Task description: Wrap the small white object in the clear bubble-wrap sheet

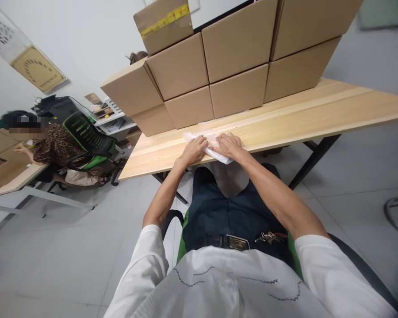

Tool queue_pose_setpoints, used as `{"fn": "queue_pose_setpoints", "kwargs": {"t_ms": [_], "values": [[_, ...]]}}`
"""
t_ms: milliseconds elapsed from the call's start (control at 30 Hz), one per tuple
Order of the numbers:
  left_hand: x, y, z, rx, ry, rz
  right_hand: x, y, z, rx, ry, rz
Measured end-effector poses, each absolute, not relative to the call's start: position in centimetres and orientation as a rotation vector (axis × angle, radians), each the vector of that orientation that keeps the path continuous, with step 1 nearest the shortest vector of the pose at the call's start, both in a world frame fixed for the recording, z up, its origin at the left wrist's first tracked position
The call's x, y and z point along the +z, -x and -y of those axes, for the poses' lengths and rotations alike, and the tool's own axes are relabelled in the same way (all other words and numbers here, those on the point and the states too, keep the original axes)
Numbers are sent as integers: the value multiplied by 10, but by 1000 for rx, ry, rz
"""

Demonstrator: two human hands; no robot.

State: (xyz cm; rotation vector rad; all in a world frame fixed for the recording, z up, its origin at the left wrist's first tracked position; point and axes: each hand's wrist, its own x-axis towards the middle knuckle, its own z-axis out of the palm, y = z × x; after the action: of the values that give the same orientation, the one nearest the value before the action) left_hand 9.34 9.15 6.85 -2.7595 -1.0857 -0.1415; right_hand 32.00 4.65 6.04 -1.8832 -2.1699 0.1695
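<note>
A white, plastic-wrapped flat item [211,145] lies at the near edge of a light wooden table [318,110], partly overhanging it. My left hand [194,150] rests on its left part with the fingers curled down over it. My right hand [228,145] presses on its right part, fingers bent and close together. Both hands are touching the wrapped item; how firmly they grip it is hard to see.
A wall of stacked cardboard boxes [219,66] fills the back of the table. One box on top carries yellow tape [164,22]. At the left another person [58,145] sits on a green-and-black chair [86,137] at another table. Grey floor surrounds my chair.
</note>
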Motion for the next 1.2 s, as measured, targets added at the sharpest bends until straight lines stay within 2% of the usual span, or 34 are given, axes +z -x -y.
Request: {"fn": "queue_pose_setpoints", "kwargs": {"t_ms": [400, 700, 1000, 1200], "values": [[57, -47, -66, -284, 2673, 1331, 66, -312, -49, 198, 1979, 2121], [68, -65, -83, -526, 2669, 1507, 59, -312, -53, 148, 2009, 2106], [74, -98, -96, -202, 2731, 1371, 58, -325, -49, 138, 2047, 2033], [72, -98, -91, -326, 2729, 1452, 57, -334, -51, 163, 2085, 1984]]}}
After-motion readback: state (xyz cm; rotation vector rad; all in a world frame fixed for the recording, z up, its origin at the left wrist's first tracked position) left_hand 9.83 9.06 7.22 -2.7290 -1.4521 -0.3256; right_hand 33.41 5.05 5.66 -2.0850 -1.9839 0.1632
